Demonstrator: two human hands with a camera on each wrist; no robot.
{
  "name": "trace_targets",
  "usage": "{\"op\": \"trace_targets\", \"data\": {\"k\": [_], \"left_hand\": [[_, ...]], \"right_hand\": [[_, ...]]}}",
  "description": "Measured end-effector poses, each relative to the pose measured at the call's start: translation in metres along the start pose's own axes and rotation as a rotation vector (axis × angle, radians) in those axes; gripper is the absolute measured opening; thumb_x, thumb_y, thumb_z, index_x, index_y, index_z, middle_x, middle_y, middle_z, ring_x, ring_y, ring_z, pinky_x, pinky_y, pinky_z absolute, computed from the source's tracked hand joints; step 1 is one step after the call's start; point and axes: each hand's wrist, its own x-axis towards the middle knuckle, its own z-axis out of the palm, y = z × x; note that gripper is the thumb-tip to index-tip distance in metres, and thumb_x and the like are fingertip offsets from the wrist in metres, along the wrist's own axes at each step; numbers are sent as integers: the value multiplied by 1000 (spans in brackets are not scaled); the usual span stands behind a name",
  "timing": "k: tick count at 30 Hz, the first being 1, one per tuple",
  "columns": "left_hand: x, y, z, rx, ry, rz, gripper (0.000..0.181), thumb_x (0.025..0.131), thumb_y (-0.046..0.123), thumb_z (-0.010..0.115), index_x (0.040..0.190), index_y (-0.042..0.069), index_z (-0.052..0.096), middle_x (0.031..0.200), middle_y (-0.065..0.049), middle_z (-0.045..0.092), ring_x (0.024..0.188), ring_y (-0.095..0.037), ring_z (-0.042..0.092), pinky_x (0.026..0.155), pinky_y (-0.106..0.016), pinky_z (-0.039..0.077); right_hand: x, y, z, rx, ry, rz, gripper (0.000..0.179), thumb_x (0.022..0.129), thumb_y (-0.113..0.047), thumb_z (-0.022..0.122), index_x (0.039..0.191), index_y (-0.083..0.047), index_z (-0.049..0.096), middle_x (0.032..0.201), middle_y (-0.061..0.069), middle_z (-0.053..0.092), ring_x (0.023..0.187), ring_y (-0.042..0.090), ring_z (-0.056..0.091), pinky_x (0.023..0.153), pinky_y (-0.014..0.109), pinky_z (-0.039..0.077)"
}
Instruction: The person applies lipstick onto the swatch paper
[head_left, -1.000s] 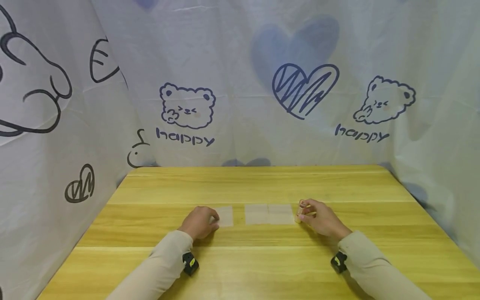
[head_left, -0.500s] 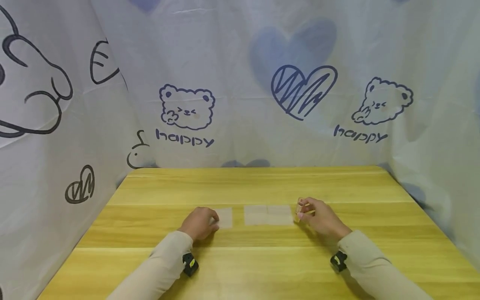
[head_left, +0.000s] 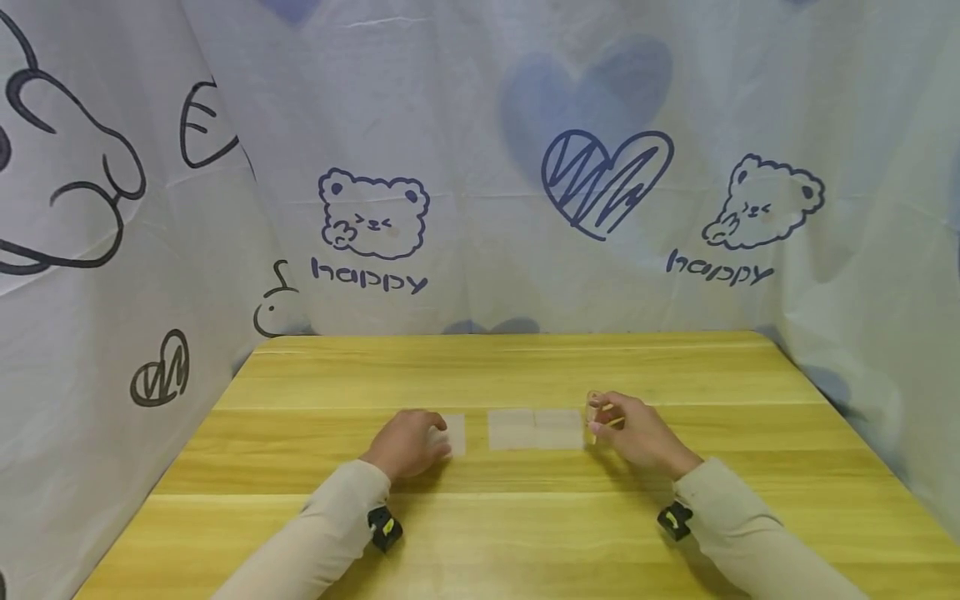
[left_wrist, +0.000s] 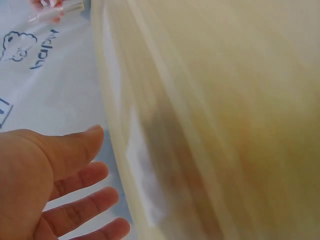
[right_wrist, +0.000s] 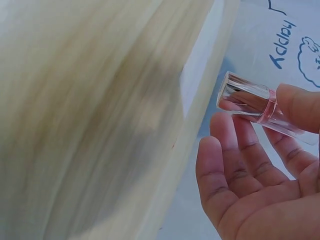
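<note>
My right hand point(head_left: 637, 432) pinches a small see-through lipstick tube point(right_wrist: 247, 100) with a shiny pink band between thumb and fingers. In the head view the tube point(head_left: 593, 402) is held upright, beside the right end of two white paper squares point(head_left: 513, 430) lying edge to edge. My left hand point(head_left: 405, 443) is over another white square point(head_left: 457, 433) and partly covers it. Nothing is between its fingers; in the left wrist view the thumb and fingers point(left_wrist: 75, 210) are apart and loosely extended.
The wooden table point(head_left: 480, 533) has a printed white cloth point(head_left: 480, 125) hanging behind it and at both sides. Small black cameras are strapped at the left wrist point(head_left: 386, 528) and the right wrist point(head_left: 675, 521).
The left hand has shifted slightly right over its square, its fingers spreading a little. The right hand has brought the tube a bit left, towards the paired squares, and turned it.
</note>
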Motion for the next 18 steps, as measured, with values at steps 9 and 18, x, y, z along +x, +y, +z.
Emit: {"op": "trace_targets", "data": {"k": [9, 18], "left_hand": [[-3, 20, -7, -64, 37, 75, 27, 87, 19, 73, 108, 3, 70, 112, -16, 67, 105, -35, 61, 90, -48, 49], [-5, 36, -13, -52, 37, 159, 28, 88, 18, 74, 110, 1, 69, 113, -16, 67, 108, -35, 60, 93, -48, 49]], "right_hand": [[-1, -9, 4, -22, -13, -3, 31, 94, -18, 66, 124, -8, 62, 100, 5, 64, 91, 22, 62, 80, 45, 53], [-4, -20, 9, 36, -34, -12, 29, 93, -17, 68, 122, -13, 63, 95, 2, 62, 86, 17, 62, 75, 35, 54]]}}
